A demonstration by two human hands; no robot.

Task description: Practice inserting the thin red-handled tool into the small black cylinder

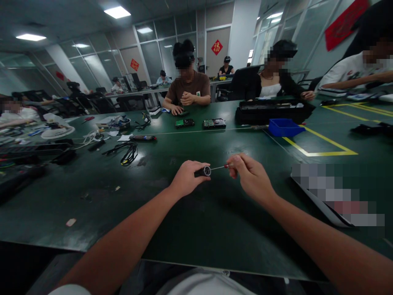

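Observation:
My left hand (pixel 187 178) is closed around a small black cylinder (pixel 203 171) with a pale ring at its round end, which faces right. It resembles a flashlight, though most of the body is hidden by my fingers. In my right hand (pixel 250 176) is a screwdriver (pixel 227 166) with a red, clear-looking handle. Its thin metal shaft points left, and the tip reaches the ringed end of the cylinder. Whether the tip touches or sits inside I cannot tell. Both hands are above the green table (pixel 196 221).
Black cables (pixel 127 153) and a pen-like tool (pixel 143 138) lie ahead on the left. Circuit boards (pixel 214 123) sit before a person in brown (pixel 192 84). A blue bin (pixel 285 127) stands beyond my right hand, and a blurred flat item (pixel 331 196) lies to the right.

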